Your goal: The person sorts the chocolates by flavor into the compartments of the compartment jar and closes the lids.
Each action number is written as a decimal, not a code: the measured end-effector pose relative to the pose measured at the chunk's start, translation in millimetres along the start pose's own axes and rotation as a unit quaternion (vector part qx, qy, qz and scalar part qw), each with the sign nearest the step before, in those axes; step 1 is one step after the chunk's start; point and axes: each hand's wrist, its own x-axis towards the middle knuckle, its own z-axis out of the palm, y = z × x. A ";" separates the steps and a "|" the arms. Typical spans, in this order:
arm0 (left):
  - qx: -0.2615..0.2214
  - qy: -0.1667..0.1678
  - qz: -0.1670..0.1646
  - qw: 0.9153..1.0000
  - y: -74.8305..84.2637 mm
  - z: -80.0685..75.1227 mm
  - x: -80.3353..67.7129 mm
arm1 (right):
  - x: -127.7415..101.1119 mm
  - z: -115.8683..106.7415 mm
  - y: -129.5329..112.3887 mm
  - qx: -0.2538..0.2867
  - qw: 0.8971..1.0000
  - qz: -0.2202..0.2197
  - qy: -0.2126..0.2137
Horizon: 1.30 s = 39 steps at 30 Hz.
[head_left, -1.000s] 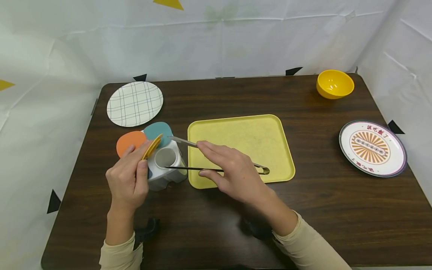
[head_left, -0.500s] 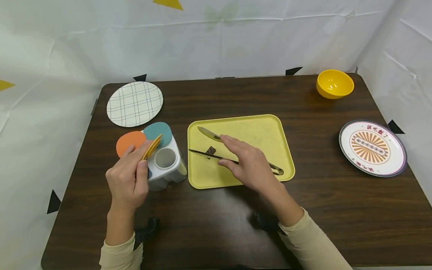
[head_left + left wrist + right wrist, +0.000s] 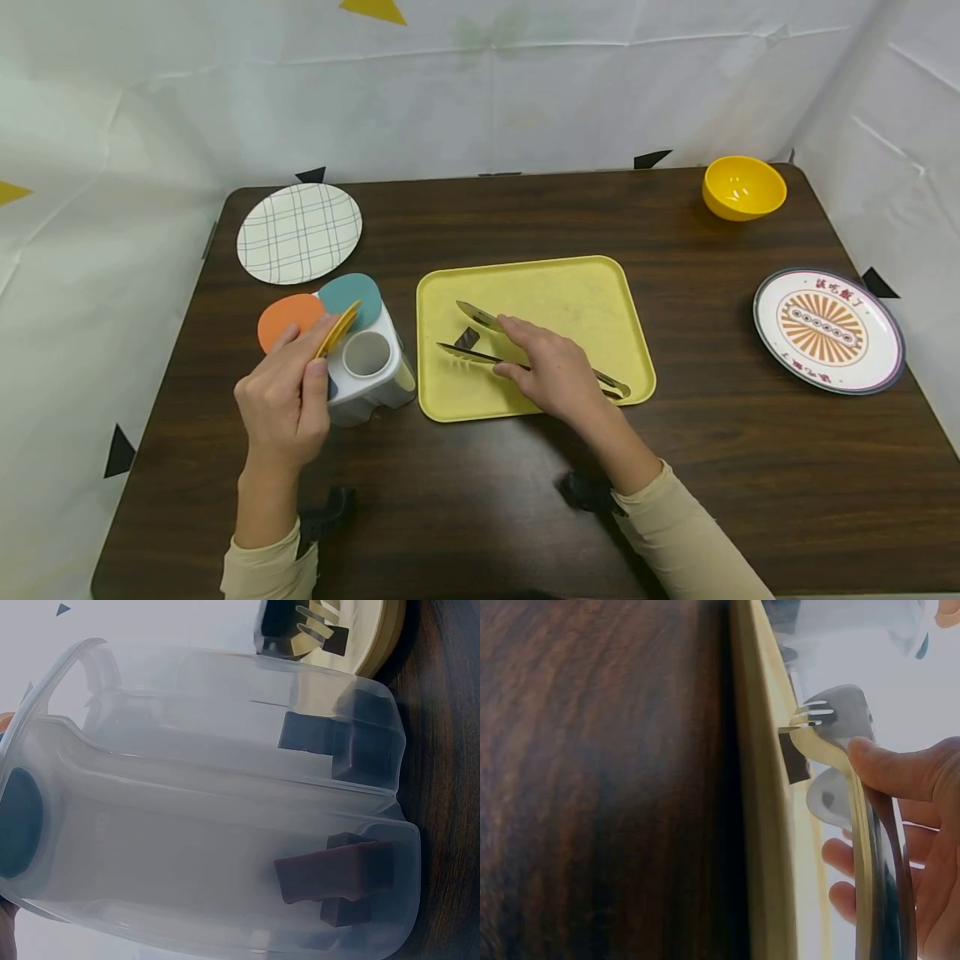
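Observation:
My left hand [image 3: 281,404] pinches a raised yellow lid [image 3: 337,330] on a several-compartment container [image 3: 378,392]; the round opening under it is uncovered. My right hand [image 3: 551,367] holds metal tongs [image 3: 478,316] between thumb and fingers, their arms spread apart. Between the tong tips a small dark brown block [image 3: 467,338] lies on the yellow tray [image 3: 577,283]. One tong end has fork-like prongs [image 3: 815,712], close to the block in the right wrist view. Through the translucent wall in the left wrist view, more dark brown blocks [image 3: 330,871] show at the container's bottom.
An orange lid [image 3: 288,318] and a teal lid [image 3: 352,293] cover other compartments. A checked plate [image 3: 300,233] lies at the back left. To the right are a yellow bowl [image 3: 744,187] and a patterned white plate [image 3: 828,329]. White sheeting [image 3: 495,100] stands behind the table.
The tongs have moved right from over the container's opening to the tray, and their tips now straddle the brown block. My left hand has stayed put with the yellow lid.

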 end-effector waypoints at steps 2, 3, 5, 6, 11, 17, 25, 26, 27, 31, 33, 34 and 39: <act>0.000 -0.001 0.000 1.000 0.2 -0.1 0.0 | 0.5 1.8 1.4 -0.004 1.000 0.001 -0.003; -0.001 0.000 0.000 1.000 0.2 -0.1 0.1 | 0.7 2.4 1.9 -0.006 1.000 0.001 -0.004; -0.001 0.000 0.000 1.000 0.3 0.0 0.0 | 1.1 3.4 2.4 -0.007 1.000 -0.001 -0.004; -0.001 0.001 0.000 1.000 0.4 0.0 0.0 | 1.3 3.9 2.7 -0.007 1.000 -0.002 -0.004; 0.000 0.000 -0.002 1.000 0.3 -0.1 -0.3 | 1.9 6.7 3.4 -0.009 1.000 -0.008 0.000; 0.000 0.002 -0.002 1.000 0.3 0.1 -0.7 | 2.3 8.8 4.8 -0.003 1.000 -0.015 0.013; -0.001 0.002 -0.001 1.000 0.3 0.5 -0.7 | 2.8 9.9 5.6 0.014 0.999 -0.027 0.031; -0.001 0.002 -0.001 1.000 0.3 0.5 -0.7 | 3.0 10.1 5.7 0.015 0.999 -0.029 0.033; 0.000 0.002 -0.001 1.000 0.3 0.4 -0.7 | 3.1 10.2 5.7 0.016 0.999 -0.030 0.035; 0.001 0.001 -0.003 1.000 0.1 0.3 -0.6 | 3.6 10.2 5.9 0.018 0.998 -0.033 0.040; 0.001 0.001 -0.004 1.000 0.1 0.3 -0.6 | 3.5 9.9 5.7 0.017 0.998 -0.033 0.042; 0.001 0.001 -0.004 1.000 0.1 0.4 -0.7 | 3.4 9.8 5.8 0.017 0.998 -0.034 0.043; 0.000 0.003 -0.003 1.000 0.2 0.7 -0.7 | 2.9 8.3 6.9 0.012 0.998 -0.035 0.052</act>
